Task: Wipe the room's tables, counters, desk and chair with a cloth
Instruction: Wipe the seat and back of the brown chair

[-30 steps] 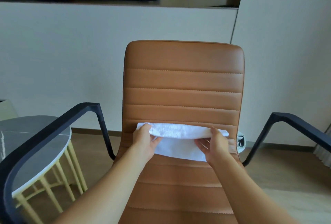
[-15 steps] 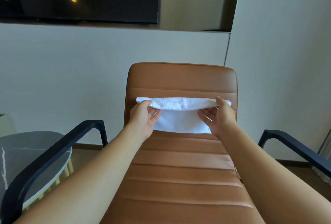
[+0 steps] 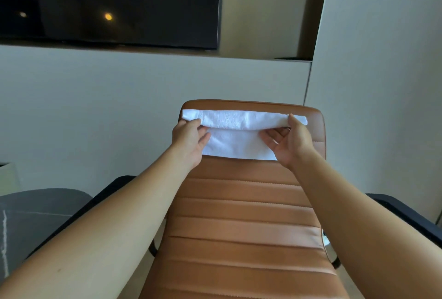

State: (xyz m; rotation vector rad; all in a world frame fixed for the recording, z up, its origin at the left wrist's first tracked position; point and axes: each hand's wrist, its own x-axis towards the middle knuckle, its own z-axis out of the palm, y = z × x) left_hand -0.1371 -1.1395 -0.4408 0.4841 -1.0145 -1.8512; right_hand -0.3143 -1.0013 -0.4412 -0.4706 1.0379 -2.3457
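Observation:
A tan leather chair (image 3: 241, 217) with stitched bands fills the lower middle of the view. A folded white cloth (image 3: 239, 131) lies flat against the top of its backrest, just under the upper edge. My left hand (image 3: 190, 142) pinches the cloth's left end. My right hand (image 3: 290, 142) pinches the right end, thumb on top. Both forearms reach forward over the backrest. The dark armrests show partly, the left one (image 3: 112, 188) behind my left arm and the right one (image 3: 406, 215) behind my right arm.
A round grey-topped side table (image 3: 31, 217) stands at the lower left beside the chair. A pale wall runs behind the chair, with a dark screen (image 3: 107, 4) set above it and a wall corner (image 3: 308, 83) to the right.
Both hands have slid the cloth up the backrest, from the lower bands to just under the top edge. The view has tilted upward, so more of the dark screen shows.

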